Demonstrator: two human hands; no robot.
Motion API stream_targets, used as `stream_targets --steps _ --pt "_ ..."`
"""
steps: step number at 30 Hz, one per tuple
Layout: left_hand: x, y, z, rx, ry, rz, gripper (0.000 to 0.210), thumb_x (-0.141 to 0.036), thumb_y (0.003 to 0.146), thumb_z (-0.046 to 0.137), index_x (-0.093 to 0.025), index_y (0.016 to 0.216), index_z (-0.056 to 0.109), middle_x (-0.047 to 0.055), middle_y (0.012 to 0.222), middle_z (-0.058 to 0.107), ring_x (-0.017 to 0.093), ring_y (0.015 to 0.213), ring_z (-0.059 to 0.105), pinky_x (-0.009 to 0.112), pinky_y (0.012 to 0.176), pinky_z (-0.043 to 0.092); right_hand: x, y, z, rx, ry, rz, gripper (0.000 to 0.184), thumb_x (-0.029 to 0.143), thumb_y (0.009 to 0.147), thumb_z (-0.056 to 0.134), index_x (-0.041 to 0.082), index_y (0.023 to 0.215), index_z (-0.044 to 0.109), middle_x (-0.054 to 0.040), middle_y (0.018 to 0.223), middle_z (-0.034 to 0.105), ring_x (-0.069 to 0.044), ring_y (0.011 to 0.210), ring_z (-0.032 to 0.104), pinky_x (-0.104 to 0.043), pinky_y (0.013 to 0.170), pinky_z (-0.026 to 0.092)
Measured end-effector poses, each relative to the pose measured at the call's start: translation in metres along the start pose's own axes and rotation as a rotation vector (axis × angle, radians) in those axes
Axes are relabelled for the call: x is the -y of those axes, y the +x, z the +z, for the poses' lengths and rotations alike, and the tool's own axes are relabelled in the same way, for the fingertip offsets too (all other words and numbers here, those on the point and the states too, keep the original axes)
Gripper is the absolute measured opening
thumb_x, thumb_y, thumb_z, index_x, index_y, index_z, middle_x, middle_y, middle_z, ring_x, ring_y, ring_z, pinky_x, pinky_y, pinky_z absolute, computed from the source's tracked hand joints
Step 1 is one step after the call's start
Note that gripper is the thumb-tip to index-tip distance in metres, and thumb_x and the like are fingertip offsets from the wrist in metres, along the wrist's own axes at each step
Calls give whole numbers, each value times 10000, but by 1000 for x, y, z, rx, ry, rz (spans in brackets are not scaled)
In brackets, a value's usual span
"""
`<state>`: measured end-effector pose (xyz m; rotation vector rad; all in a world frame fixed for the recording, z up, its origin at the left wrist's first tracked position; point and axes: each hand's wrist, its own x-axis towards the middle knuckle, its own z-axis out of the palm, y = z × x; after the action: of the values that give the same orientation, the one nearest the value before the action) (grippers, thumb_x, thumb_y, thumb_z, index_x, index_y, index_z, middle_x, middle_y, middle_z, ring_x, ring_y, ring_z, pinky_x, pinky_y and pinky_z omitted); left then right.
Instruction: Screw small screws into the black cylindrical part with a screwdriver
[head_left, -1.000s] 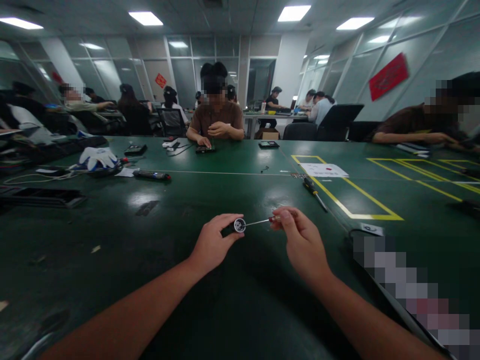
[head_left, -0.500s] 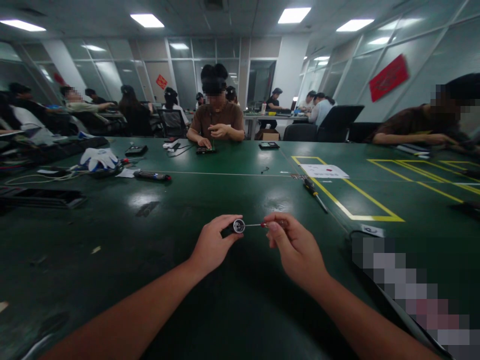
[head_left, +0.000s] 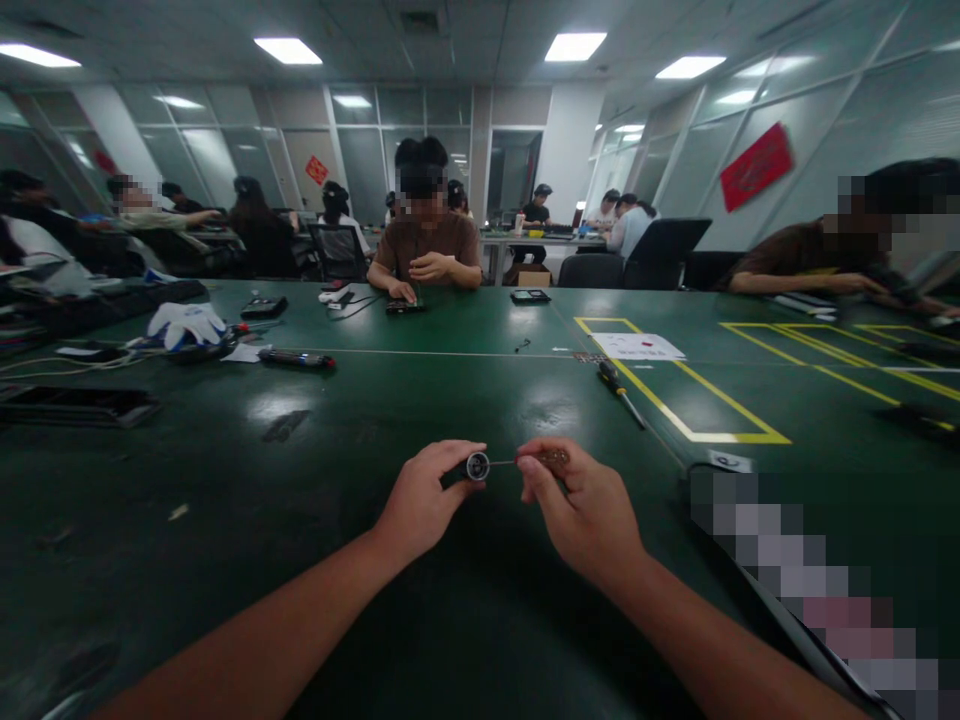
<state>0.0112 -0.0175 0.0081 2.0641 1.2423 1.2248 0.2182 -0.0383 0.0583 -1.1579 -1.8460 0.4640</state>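
One dark cylinder with a round silver rim [head_left: 478,466] sits above the green worktop [head_left: 465,630], the left hand's [head_left: 424,500] grip closed around it. Right of the cylinder, the right hand [head_left: 589,505] pinches one slim screwdriver with a reddish translucent handle [head_left: 556,456], shaft reaching the rim; one black-and-yellow screwdriver [head_left: 611,376] lies beyond the cylinder, rightward.

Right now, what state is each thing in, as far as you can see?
Left hand: closed around the cylinder.
Cylinder: held, open end showing.
Right hand: closed on the thin-shafted tool.
Thin-shafted tool: held, pointing at the open end; contact unclear.
Black-and-yellow screwdriver: lying unheld.
White glove: unworn, crumpled.
Paper sheet: flat.
Ceiling light: lit.
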Motion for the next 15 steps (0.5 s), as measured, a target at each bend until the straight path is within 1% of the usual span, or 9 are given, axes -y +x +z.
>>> stream_targets --steps 3,7,9,10,12,14,15 --pt "-1 -2 3 37 2 31 365 -154 843 754 -242 1196 718 46 1195 743 231 1134 669 418 1025 503 1 -1 1 -61 -39 -39 210 347 1019 499 220 923 635 52 586 643 -130 521 635 -249 558 441" --pt "-3 -3 6 92 10 42 376 -174 845 762 -254 1209 712 36 1203 742 233 1141 663 422 1020 495 -4 -3 2 -131 19 -91 326 344 1063 404 213 885 644 43 573 603 -125 504 606 -254 541 443" --pt "-2 -4 6 100 4 33 383 -175 847 761 -258 1216 708 34 1213 737 232 1155 657 425 1032 489 -7 -4 3 -166 58 -150 363 318 1072 365 210 887 658 16 637 635 -136 562 635 -264 569 477" --pt "-1 -4 6 95 -1 24 384 -170 844 762 -258 1215 709 35 1218 735 231 1159 655 425 1038 488 -8 -5 4 -186 67 -189 364 300 1071 361 209 896 667 -3 696 664 -147 621 661 -275 604 502" --pt "1 -3 5 71 -15 3 386 -155 841 758 -255 1211 711 38 1228 729 229 1163 655 423 1046 489 -9 -6 5 -218 61 -258 320 256 1058 389 210 949 686 -35 835 713 -174 768 704 -307 702 545" --pt "3 -3 4 46 -26 -17 384 -144 842 751 -255 1208 713 37 1236 726 225 1160 659 421 1051 492 -9 -6 6 -220 51 -294 259 207 1039 431 219 1082 687 -46 946 736 -183 860 721 -329 777 569" --pt "4 -2 3 37 -28 -26 381 -141 845 744 -256 1206 714 36 1238 725 223 1159 660 422 1053 494 -9 -6 7 -209 49 -302 265 181 1032 445 227 1164 671 -45 988 743 -179 878 727 -331 799 579"
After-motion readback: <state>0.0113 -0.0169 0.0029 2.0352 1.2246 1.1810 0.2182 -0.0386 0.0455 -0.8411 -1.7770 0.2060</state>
